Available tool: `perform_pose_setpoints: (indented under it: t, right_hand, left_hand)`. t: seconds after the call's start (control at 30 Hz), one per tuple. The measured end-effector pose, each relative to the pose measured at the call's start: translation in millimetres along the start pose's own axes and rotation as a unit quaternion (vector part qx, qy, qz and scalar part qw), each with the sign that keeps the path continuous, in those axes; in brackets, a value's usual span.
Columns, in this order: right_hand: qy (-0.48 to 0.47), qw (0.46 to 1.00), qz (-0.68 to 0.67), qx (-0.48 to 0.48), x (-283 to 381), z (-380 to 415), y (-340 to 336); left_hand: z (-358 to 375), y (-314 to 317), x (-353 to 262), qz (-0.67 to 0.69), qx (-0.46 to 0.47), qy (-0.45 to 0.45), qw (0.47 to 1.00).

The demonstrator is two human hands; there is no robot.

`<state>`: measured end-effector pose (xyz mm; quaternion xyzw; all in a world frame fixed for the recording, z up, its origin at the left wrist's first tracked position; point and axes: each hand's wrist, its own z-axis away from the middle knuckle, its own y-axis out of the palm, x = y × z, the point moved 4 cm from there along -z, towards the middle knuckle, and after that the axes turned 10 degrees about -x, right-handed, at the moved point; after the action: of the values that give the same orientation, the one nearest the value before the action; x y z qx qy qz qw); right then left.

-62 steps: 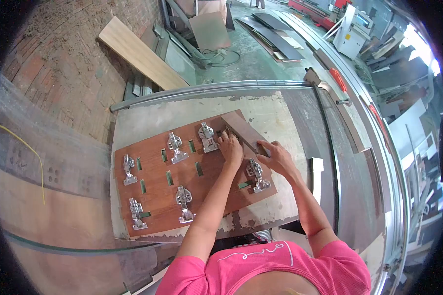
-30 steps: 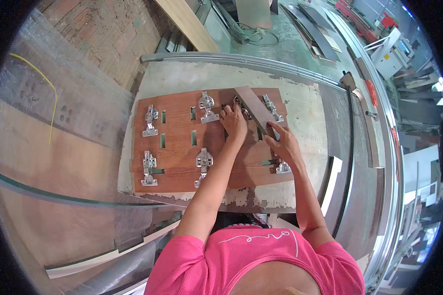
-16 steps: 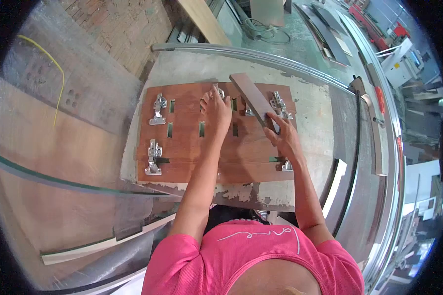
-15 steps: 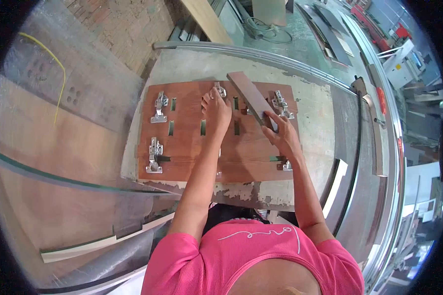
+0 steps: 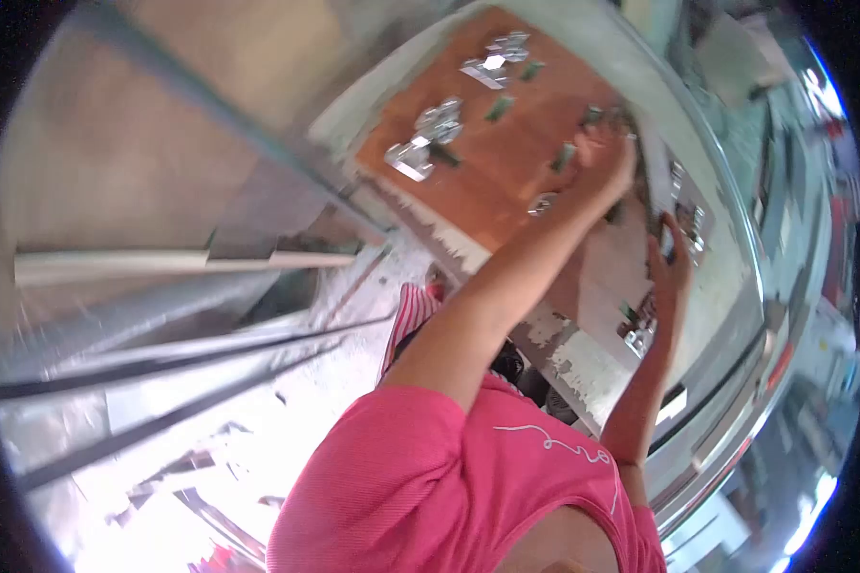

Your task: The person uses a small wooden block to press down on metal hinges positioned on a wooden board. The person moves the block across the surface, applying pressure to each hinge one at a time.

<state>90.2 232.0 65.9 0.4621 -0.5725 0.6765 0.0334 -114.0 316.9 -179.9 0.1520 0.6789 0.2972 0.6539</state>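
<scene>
A reddish-brown wooden board [image 5: 487,191] with dark green-looking slots lies tilted in view on a worn pale tabletop. Metal hinges rest on it, one pair at its left: an upper hinge [image 5: 497,61] and a lower hinge [image 5: 426,139]. My left hand [image 5: 607,158] is over the board's upper right part, its fingers smeared by motion. My right hand [image 5: 672,256] holds a narrow brown strip [image 5: 654,158] near its lower end. More hinges [image 5: 690,215] lie to the right, beside the strip, and another hinge [image 5: 639,329] is below my right hand.
The worn tabletop [image 5: 583,368] has chipped edges. A metal rail [image 5: 702,134] runs along its far side. On the left are large sheets and a pale wooden strip [image 5: 162,265]. Scraps [image 5: 191,477] lie on the bright floor at lower left.
The whole view has swung, so the board now appears rotated and higher up, with more floor showing at lower left. The strip is still in my right hand.
</scene>
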Motion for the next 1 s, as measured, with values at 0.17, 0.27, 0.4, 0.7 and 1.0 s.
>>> perform_pose_setpoints:
  t: [0.17, 0.27, 0.4, 0.7, 1.0]
  right_hand:
    - [-0.084, 0.996, 0.009, 0.038, -38, -14, 10]
    - [-0.049, 0.998, 0.023, 0.014, -38, -18, 13]
    - [0.006, 0.996, 0.09, 0.02, -26, -19, 11]
    - [-0.034, 0.99, 0.131, 0.036, -29, -30, 3]
    - [-0.064, 0.994, 0.085, 0.025, -12, -14, 12]
  left_hand:
    - [19, 35, -23, 0.531, -0.088, -0.254, 0.804]
    - [19, 49, -80, -0.434, 0.091, -0.036, 0.896]
    - [9, 49, -126, -0.633, 0.165, 0.053, 0.754]
    - [5, 36, -160, -0.599, 0.108, 0.018, 0.793]
    - [4, 43, -150, -0.577, 0.181, 0.039, 0.795]
